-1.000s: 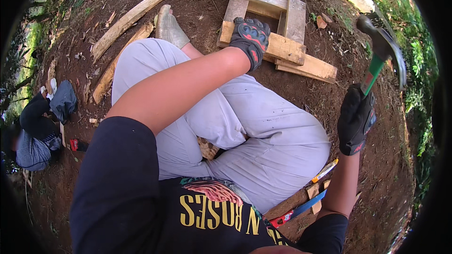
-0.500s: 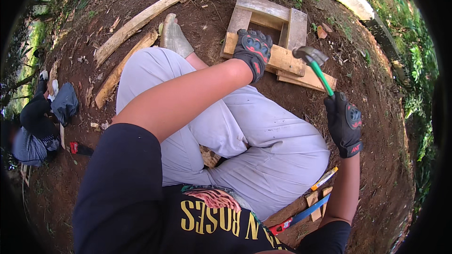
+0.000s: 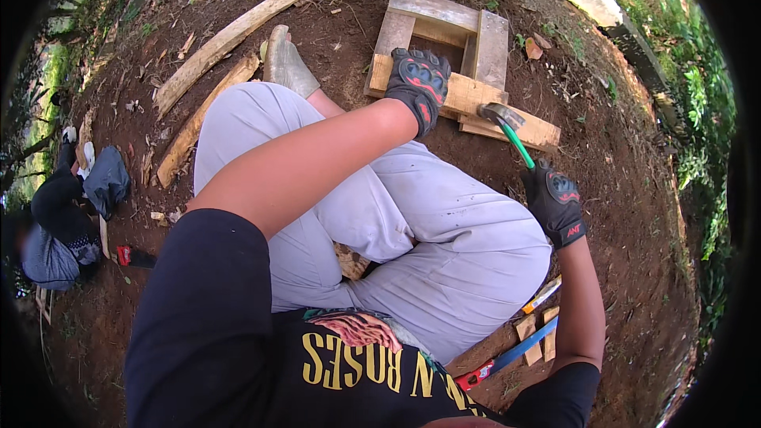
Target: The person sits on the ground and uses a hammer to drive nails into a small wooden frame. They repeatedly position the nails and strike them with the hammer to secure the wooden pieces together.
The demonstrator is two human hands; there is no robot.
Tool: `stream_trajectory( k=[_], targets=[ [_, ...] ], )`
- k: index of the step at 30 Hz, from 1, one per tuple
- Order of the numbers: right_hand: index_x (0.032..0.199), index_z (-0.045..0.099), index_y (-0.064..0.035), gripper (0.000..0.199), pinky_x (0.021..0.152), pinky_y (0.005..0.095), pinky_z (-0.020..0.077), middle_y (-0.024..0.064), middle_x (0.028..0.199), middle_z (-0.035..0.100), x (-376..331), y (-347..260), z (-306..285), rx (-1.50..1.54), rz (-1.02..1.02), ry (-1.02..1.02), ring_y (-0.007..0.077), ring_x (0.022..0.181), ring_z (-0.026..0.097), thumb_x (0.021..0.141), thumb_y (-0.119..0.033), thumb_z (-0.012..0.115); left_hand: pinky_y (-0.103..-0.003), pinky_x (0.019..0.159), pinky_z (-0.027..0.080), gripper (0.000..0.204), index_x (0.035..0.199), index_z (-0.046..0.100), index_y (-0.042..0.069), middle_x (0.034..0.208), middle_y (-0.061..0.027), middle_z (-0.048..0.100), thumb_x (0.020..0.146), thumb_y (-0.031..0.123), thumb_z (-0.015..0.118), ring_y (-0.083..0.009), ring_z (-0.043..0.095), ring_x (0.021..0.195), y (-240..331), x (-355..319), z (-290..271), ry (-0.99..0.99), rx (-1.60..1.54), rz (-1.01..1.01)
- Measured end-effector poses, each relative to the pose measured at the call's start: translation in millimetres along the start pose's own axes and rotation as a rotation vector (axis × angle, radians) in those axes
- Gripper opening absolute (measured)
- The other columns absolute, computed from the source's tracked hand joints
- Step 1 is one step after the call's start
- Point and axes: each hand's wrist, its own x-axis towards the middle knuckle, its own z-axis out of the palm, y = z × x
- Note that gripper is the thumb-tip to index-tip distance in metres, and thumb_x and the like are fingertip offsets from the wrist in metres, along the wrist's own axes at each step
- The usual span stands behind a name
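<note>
My left hand (image 3: 418,83), in a black glove with red trim, is closed over a short wooden plank (image 3: 473,97). The plank lies across the near side of a square wooden frame (image 3: 432,6) on the soil. Another board (image 3: 533,130) sticks out to the right beneath it. My right hand (image 3: 552,200), gloved alike, grips a hammer (image 3: 517,145) by its green handle. The metal head is at the plank's right end; whether it touches the wood I cannot tell. My left fingertips are partly hidden behind the glove's back.
Two long rough wood pieces (image 3: 230,46) (image 3: 204,121) lie at the left. Beside my right thigh are a blue-bladed saw (image 3: 517,350), a yellow tool (image 3: 542,295) and wood offcuts (image 3: 529,339). Another person (image 3: 55,230) sits far left near a dark bag (image 3: 107,182).
My right hand has moved down and left, bringing the hammer head lower, to the plank's right end. My left hand keeps its hold on the plank. The whole view has shifted slightly.
</note>
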Motion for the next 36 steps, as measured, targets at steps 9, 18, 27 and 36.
stream_trajectory(
  k=[9, 18, 27, 36],
  targets=[
    [0.099, 0.066, -0.0087, 0.02, 0.061, 0.0518, 0.0504, 0.0194, 0.081, 0.069, 9, -28, -39, 0.095, 0.123, 0.129, 0.0406, 0.075, 0.07, 0.109, -0.026, 0.061, -0.047, 0.091, 0.052, 0.032, 0.122, 0.067, 0.012, 0.114, -0.0098, 0.071, 0.091, 0.023, 0.07, -0.0266, 0.07, 0.11, -10, -4, -6, -0.04, 0.014, 0.037],
    [0.103, 0.066, -0.0065, 0.02, 0.064, 0.0524, 0.051, 0.0217, 0.085, 0.069, 9, 0, -1, 0.125, 0.1, 0.128, 0.0429, 0.075, 0.069, 0.109, -0.025, 0.06, -0.047, 0.091, 0.052, 0.029, 0.12, 0.068, 0.012, 0.114, -0.01, 0.072, 0.093, 0.024, 0.068, -0.0267, 0.07, 0.11, -5, 2, -4, 0.002, 0.009, 0.035],
    [0.104, 0.068, -0.0081, 0.021, 0.066, 0.0542, 0.0525, 0.0204, 0.083, 0.07, 9, -35, -35, 0.278, 0.192, 0.278, 0.0429, 0.077, 0.07, 0.106, -0.029, 0.064, -0.048, 0.093, 0.052, 0.033, 0.118, 0.068, 0.011, 0.112, -0.0102, 0.072, 0.088, 0.025, 0.073, -0.0276, 0.07, 0.108, -10, -4, 0, -0.017, -0.012, 0.025],
    [0.108, 0.069, -0.0065, 0.026, 0.065, 0.0506, 0.0501, 0.0177, 0.084, 0.07, -6, -50, -106, 0.451, 0.464, 0.316, 0.0379, 0.074, 0.07, 0.111, -0.031, 0.059, -0.046, 0.089, 0.053, 0.037, 0.121, 0.067, 0.011, 0.111, -0.0105, 0.073, 0.086, 0.022, 0.072, -0.0278, 0.071, 0.109, -24, -1, -2, -0.065, -0.034, 0.044]
  ],
)
